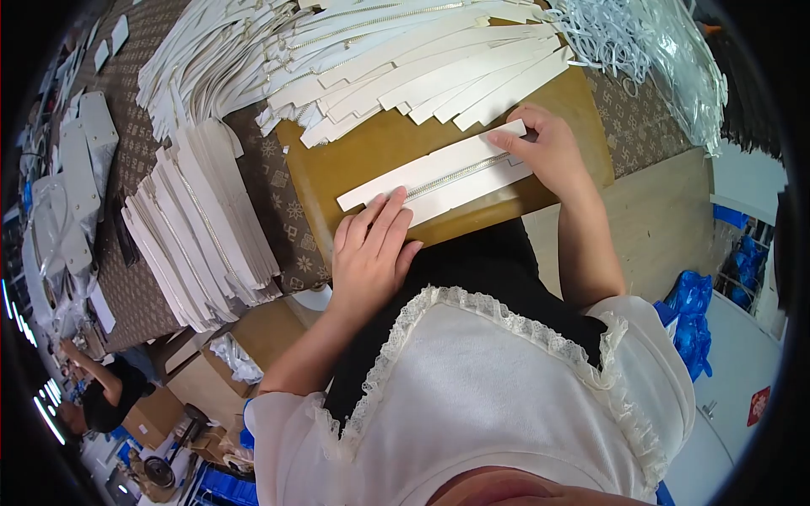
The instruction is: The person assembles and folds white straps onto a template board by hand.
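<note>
A white zipper strip point(460, 191), with a metal zipper running between two pale bands, lies slanted on a brown work mat point(316, 181). My left hand point(371, 250) rests on its left part, fingers stretched out flat over the lower band and the zipper's end. At the strip's right end my right hand point(553, 152) pinches it, thumb on top and the other fingers curled around the far edge. Beyond the strip, overlapping pale strips point(439, 72) are fanned across the back of the mat.
Left of the mat, a stack of finished-looking zipper strips point(198, 223) stands on the patterned tablecloth point(291, 244). Loose white zippers point(202, 76) heap at the back left. Thin white ribbons point(603, 38) and clear plastic point(675, 67) lie back right. Another person point(118, 384) is at far left.
</note>
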Tool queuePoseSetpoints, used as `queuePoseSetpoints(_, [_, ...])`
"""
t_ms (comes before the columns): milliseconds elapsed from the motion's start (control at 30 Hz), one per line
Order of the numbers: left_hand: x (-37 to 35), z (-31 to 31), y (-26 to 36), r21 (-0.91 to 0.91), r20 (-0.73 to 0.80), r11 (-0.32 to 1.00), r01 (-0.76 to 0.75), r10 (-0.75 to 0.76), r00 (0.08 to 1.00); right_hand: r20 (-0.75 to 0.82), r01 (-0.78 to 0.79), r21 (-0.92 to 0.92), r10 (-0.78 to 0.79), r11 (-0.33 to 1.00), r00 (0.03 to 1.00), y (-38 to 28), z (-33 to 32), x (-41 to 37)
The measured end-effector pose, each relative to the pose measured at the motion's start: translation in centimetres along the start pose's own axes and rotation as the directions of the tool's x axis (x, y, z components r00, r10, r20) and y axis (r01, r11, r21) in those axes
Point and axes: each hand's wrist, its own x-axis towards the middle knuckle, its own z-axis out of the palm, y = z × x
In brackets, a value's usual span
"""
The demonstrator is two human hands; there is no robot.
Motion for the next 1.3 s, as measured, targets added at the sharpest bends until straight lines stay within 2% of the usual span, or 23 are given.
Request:
queuePoseSetpoints(100, [0.0,-0.1,0.1,-0.017,0.015,1.0,0.018,-0.018,1.0,-0.031,0.006,-0.098,-0.009,0.995,0.999,-0.1,0.4,0.1])
queuePoseSetpoints(500, [1.9,-0.3,1.3,0.029,0.068,1.0,0.006,-0.008,0.998,-0.053,0.039,-0.128,-0.046,0.991,0.998,-0.1,0.7,0.1])
queuePoseSetpoints(600, [4.4,1.0,2.3,-0.03,0.067,0.995,-0.096,0.098,0.993,-0.06,0.048,-0.15,-0.057,0.988,0.997,0.3,0.8,0.1])
queuePoseSetpoints(767, [6.1,3.5,3.7,-0.084,0.012,0.986,-0.146,0.148,0.989,-0.026,0.064,-0.092,-0.067,0.994,0.997,1.1,0.2,0.3])
queuePoseSetpoints(867, [5.9,3.1,3.4,-0.143,0.076,0.985,-0.093,0.105,0.992,-0.053,0.071,-0.041,-0.073,0.997,0.996,1.3,-1.3,0.4])
queuePoseSetpoints(1067, [5.9,3.0,3.3,-0.155,0.068,0.981,-0.114,0.126,0.99,-0.07,0.066,-0.011,-0.067,0.998,0.995,1.9,-1.6,0.6])
queuePoseSetpoints(1300, [6.0,2.9,3.4,-0.166,0.09,0.982,-0.092,0.108,0.99,-0.136,0.103,-0.112,-0.118,0.988,0.984,2.0,-1.0,0.4])
